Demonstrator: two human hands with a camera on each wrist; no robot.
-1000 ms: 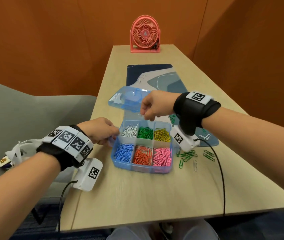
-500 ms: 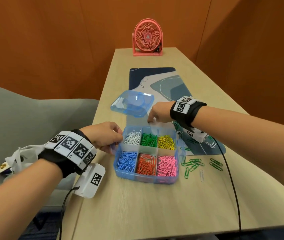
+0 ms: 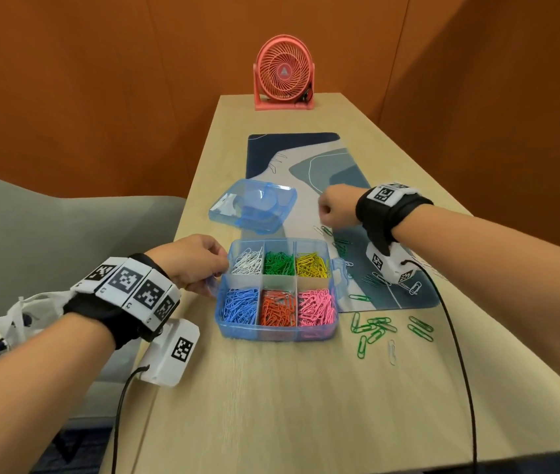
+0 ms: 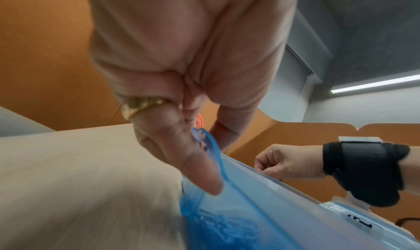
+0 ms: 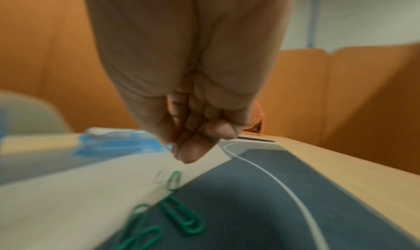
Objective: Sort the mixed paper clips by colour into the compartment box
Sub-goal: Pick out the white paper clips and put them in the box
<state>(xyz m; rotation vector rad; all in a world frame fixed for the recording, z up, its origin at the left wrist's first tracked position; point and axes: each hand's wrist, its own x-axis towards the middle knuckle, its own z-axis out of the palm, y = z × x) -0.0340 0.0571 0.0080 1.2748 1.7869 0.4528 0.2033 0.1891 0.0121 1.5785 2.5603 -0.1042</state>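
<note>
The blue see-through compartment box [image 3: 222,319] stands mid-table. It holds white, green and yellow clips in the back row and blue, orange and pink in the front. My left hand [image 3: 215,273] pinches the latch tab [image 4: 205,142] on the box's left side. My right hand [image 3: 326,212] hovers beyond the box's back right corner, just above the mat, fingers curled into the palm [image 5: 193,124] with nothing visible in them. Loose green clips [image 5: 181,216] lie on the mat right under it. More green clips [image 3: 374,328] and a white one [image 3: 391,352] lie right of the box.
The box's lid [image 3: 252,205] lies behind the box, partly on the blue patterned mat [image 3: 306,159]. A pink fan [image 3: 283,73] stands at the table's far end. A grey chair [image 3: 49,234] is left of the table. A black cable [image 3: 456,354] trails from my right wrist.
My right hand has left the box's back row and moved right and away, down over the loose clips on the mat. My left hand has stayed at the box's left side.
</note>
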